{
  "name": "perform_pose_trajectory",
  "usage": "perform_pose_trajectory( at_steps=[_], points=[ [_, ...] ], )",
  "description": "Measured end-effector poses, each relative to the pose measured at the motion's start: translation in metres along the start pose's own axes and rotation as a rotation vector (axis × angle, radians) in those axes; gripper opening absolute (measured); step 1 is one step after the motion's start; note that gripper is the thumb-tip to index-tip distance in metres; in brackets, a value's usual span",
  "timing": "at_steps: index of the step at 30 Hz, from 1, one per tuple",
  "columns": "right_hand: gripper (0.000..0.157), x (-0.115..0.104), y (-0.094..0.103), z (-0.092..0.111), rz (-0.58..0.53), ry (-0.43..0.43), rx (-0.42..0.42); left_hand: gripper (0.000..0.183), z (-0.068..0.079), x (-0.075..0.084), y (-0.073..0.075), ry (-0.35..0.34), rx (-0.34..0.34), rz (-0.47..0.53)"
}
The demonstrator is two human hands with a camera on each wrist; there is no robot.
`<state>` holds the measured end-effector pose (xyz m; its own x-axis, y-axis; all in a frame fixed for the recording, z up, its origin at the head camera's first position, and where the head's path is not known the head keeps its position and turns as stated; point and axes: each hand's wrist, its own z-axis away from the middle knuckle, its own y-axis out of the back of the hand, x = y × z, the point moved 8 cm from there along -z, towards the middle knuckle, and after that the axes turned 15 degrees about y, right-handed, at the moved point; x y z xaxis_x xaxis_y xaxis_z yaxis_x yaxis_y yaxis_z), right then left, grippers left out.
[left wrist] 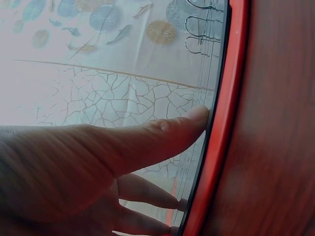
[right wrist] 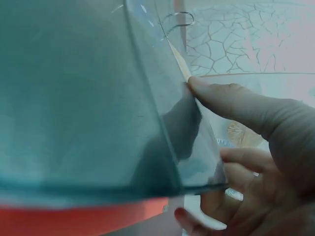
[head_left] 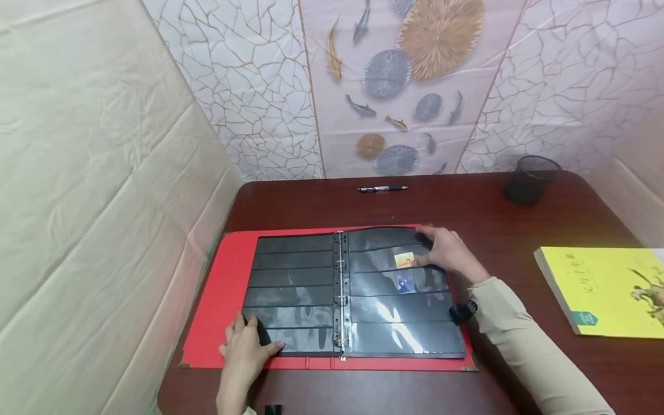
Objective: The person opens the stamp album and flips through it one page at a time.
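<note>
A stamp album (head_left: 311, 362) with a red cover lies spread on the table, its black pocket pages held by metal rings (head_left: 340, 300). On the right page (head_left: 394, 337) sit a yellow-orange stamp (head_left: 404, 260) and, one row lower, a blue stamp (head_left: 406, 283). My right hand (head_left: 448, 251) holds that page near its top right corner, fingers at the edge and thumb tip beside the yellow stamp. In the right wrist view the page edge curves upward. With fingers extended, my left hand (head_left: 245, 349) rests on the lower left corner of the left page (head_left: 293, 278).
Behind the album lies a pen (head_left: 383, 188). A black mesh pen holder (head_left: 529, 181) stands at the back right, and a yellow book (head_left: 607, 291) lies at the right. Fabric walls border the table at the left, back and right.
</note>
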<state>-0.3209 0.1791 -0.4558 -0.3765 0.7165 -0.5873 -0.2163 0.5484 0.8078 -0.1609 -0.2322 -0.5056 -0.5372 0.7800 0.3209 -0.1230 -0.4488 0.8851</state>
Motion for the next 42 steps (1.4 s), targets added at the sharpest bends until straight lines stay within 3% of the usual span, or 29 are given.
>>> perform_pose_trajectory(
  at_steps=[4, 11, 16, 20, 28, 35, 42],
  points=[
    [0.09, -0.006, 0.001, 0.006, -0.013, 0.078, -0.027, 0.091, 0.001, 0.0, 0.0, 0.007, -0.015, -0.002],
    [0.111, -0.018, 0.001, 0.022, -0.147, 0.166, -0.04, 0.089, 0.001, 0.0, 0.001, 0.006, -0.013, -0.01],
    [0.116, -0.025, 0.003, 0.032, -0.266, 0.157, -0.024, 0.089, -0.001, 0.001, 0.004, 0.005, -0.003, -0.007],
    [0.109, -0.03, 0.003, 0.042, -0.338, 0.125, -0.037, 0.089, -0.001, 0.002, 0.003, 0.01, 0.0, -0.007],
    [0.083, -0.045, 0.005, 0.066, -0.308, 0.066, -0.12, 0.091, -0.001, 0.0, 0.003, 0.025, -0.012, 0.001],
    [0.077, -0.066, 0.011, 0.076, -0.337, 0.077, -0.09, 0.088, 0.001, 0.0, 0.007, 0.026, -0.013, 0.014],
    [0.074, -0.081, 0.018, 0.079, -0.399, 0.077, -0.045, 0.073, 0.005, 0.0, 0.011, 0.003, -0.003, 0.071]
  ],
)
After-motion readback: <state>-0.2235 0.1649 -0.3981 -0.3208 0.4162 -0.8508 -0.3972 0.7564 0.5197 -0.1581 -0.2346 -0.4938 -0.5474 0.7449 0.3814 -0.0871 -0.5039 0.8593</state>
